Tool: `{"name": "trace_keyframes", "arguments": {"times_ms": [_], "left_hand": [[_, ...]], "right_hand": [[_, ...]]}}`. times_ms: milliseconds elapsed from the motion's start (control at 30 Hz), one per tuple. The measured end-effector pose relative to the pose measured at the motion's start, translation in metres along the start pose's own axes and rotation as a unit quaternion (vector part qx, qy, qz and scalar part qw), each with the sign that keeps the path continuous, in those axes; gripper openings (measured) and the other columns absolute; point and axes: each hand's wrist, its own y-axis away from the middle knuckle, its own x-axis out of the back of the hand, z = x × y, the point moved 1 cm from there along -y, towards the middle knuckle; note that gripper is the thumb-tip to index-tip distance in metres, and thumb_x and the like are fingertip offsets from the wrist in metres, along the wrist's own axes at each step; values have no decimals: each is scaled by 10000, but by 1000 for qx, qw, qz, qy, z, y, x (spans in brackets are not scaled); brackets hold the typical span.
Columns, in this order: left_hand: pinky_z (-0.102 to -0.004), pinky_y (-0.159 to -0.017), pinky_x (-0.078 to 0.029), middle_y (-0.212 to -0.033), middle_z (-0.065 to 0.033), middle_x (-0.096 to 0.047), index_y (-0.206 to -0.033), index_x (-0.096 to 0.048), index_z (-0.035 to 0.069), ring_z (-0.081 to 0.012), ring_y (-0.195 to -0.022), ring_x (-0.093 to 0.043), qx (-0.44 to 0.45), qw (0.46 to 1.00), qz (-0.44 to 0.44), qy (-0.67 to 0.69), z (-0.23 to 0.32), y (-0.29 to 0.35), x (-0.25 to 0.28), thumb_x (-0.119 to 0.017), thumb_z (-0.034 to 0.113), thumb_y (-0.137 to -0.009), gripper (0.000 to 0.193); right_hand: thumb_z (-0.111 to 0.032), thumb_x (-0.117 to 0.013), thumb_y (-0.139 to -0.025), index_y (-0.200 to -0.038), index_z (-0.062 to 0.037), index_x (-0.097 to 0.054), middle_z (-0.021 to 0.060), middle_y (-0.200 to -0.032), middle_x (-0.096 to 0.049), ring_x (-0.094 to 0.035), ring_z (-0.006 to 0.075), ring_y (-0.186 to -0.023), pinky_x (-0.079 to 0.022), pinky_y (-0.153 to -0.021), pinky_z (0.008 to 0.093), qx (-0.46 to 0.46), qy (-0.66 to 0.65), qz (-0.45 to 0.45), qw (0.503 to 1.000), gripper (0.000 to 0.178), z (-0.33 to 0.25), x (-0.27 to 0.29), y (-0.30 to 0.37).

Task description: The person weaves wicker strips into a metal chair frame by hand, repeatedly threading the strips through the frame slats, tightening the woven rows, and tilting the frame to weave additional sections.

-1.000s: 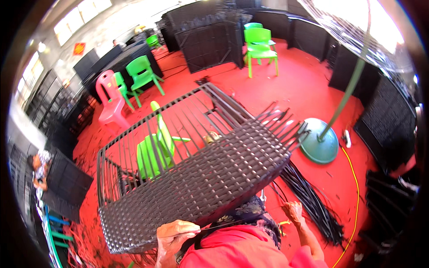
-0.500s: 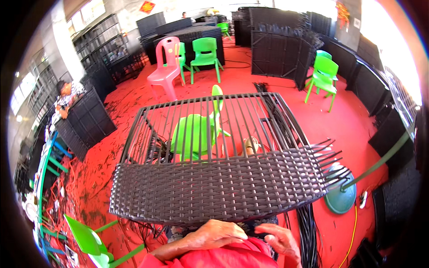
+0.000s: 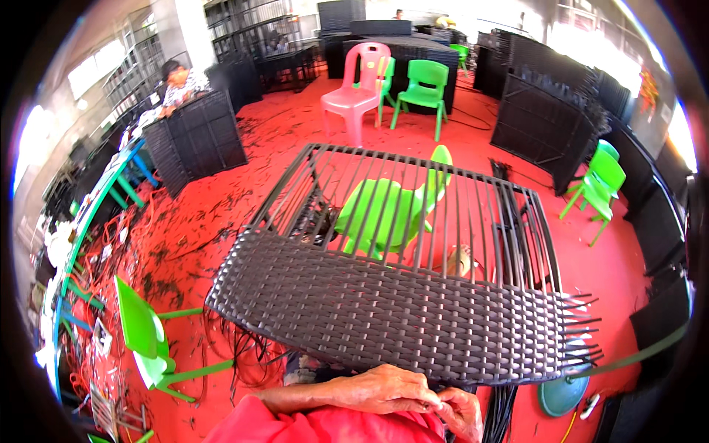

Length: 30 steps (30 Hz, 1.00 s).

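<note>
A dark woven rattan panel (image 3: 399, 317) lies in front of me, its near part closely woven and its far part bare parallel strips (image 3: 384, 177) on a frame. Loose strip ends (image 3: 580, 325) stick out at its right side. Just below the panel's near edge, my left hand (image 3: 388, 389) reaches across, fingers bent and pressed together. My right hand (image 3: 461, 415) meets its fingertips with curled fingers. Whatever the fingers may hold is hidden. A bundle of black rattan strips (image 3: 502, 413) hangs beside my right hand.
A green chair (image 3: 388, 214) stands under the panel and another green chair (image 3: 148, 332) at my left. A pink chair (image 3: 358, 100) stands farther off. A person (image 3: 177, 85) is behind a dark panel (image 3: 196, 140) at far left. A round green base (image 3: 563, 395) sits at right.
My hands, apart before, have come together at the fingertips. The view has turned left, so the panel and chairs appear farther right and tilted.
</note>
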Motion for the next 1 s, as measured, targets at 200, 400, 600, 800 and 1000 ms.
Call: {"name": "trace_keyframes", "arguments": {"times_ms": [200,400,600,800,1000], "left_hand": [[-355,-640,-481,-903,-96,-560,-1161,-468,81,-267,-809,-584,-13,998,-3,-57,-4,5,-3,-478,105,-876,286],[-353,-621,-475,-848,-112,-552,-1118,-498,53,-276,-760,-580,-13,998,39,-44,1,5,-4,-476,103,-881,243],[-351,-620,-472,-844,-124,-573,-1045,-540,12,-277,-756,-590,4,994,107,7,2,9,-1,-476,87,-883,190],[-338,-663,-473,-884,-118,-584,-1033,-550,15,-271,-805,-595,43,992,117,-13,4,15,13,-504,99,-873,186],[-348,-656,-473,-901,-113,-574,-1047,-540,32,-276,-814,-586,31,994,92,-40,4,9,8,-541,112,-854,208]], "right_hand": [[-151,-520,-868,-935,-9,-574,108,-855,-583,-535,175,-784,-409,-730,254,-100,25,8,995,166,-44,-8,1],[-114,-493,-870,-801,-2,-545,78,-701,-530,-496,160,-647,-391,-602,266,23,45,49,998,142,-53,-16,-5],[-78,-489,-866,-790,3,-539,63,-715,-533,-490,133,-662,-390,-609,243,-10,65,46,997,122,-51,-16,-6],[-71,-488,-867,-861,12,-565,63,-762,-544,-486,119,-693,-392,-631,222,-22,72,68,995,114,-41,-12,0],[-52,-498,-829,-867,31,-597,92,-747,-563,-506,126,-644,-412,-626,221,8,108,108,988,135,-71,-10,2]]}}
